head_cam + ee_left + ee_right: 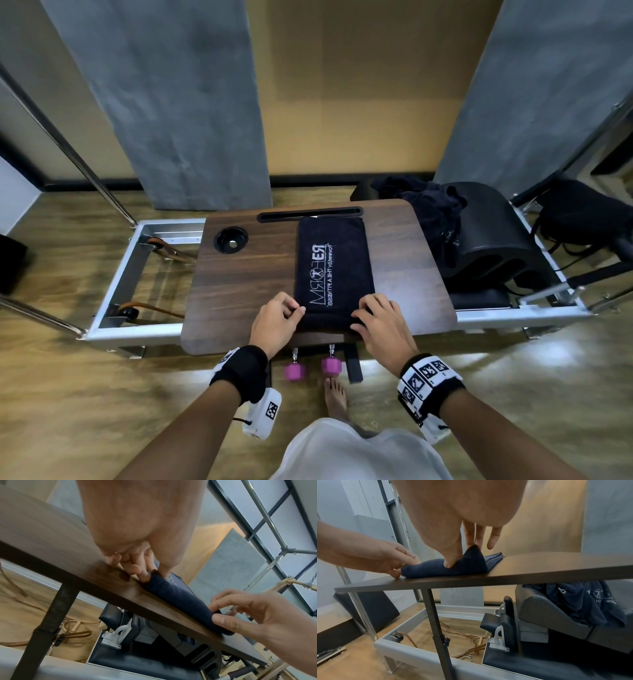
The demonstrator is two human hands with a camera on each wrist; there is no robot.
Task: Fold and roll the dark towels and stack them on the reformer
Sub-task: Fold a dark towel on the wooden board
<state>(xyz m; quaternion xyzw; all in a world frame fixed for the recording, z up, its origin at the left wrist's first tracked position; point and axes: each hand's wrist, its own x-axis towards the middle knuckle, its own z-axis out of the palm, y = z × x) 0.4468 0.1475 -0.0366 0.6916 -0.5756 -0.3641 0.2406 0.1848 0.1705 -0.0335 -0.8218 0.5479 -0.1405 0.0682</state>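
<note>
Folded dark towel lies lengthwise on counter. Left hand and right hand pinch near edge, curling it over, probably starting roll.

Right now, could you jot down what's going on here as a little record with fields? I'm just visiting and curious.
Work surface: wooden tray table standing over the reformer frame
Towel in work: folded dark towel, white lettering up, near end starting to roll
Left hand: pinches the towel's near left corner
Right hand: grips the near right corner, thumb pressed into the cloth
Waiting: heap of dark towels on the black arc-shaped pad
On floor: two pink dumbbells
</note>
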